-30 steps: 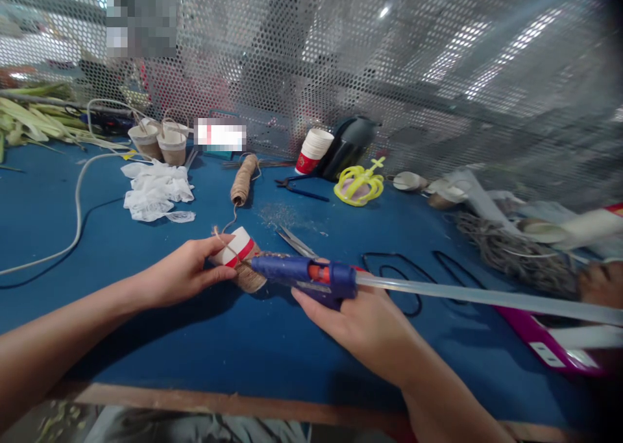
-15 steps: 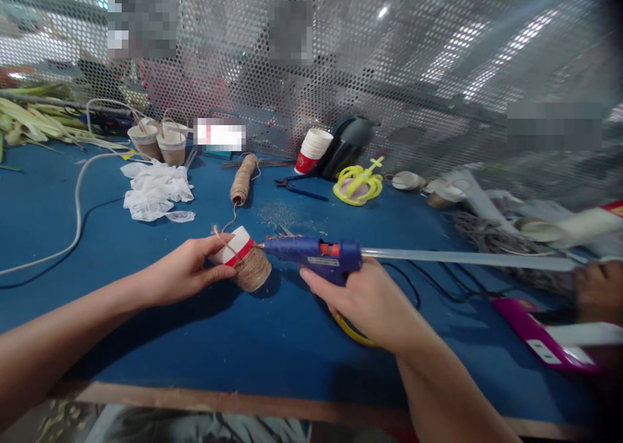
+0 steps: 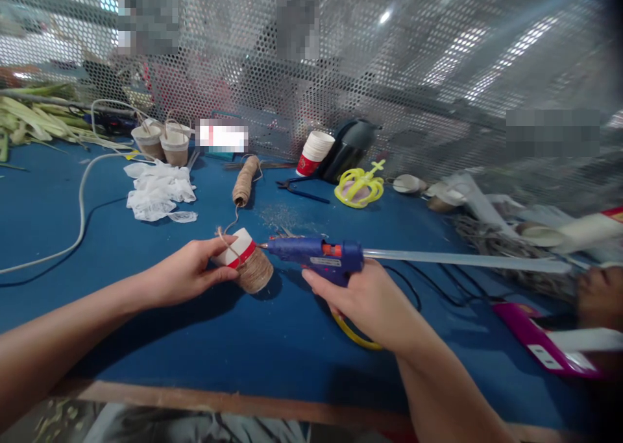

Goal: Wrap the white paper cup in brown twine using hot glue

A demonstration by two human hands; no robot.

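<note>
My left hand is closed on the rim end of a paper cup, which lies tilted with its base toward the lower right. Brown twine is wound round the cup's lower part, leaving a red and white band bare. In my right hand is a blue glue gun, its nozzle at the cup's side by the edge of the winding. A long clear glue stick sticks out of the gun's back. From the cup the twine runs up to a twine spool.
Two twine-wrapped cups and crumpled white fabric lie left. Farther back are blue pliers, stacked paper cups and a yellow crown-shaped piece. A purple power strip and another person's hand are at the right.
The view has shifted very slightly. Both hands, the cup and the glue gun keep nearly the same positions, with the nozzle still at the cup.
</note>
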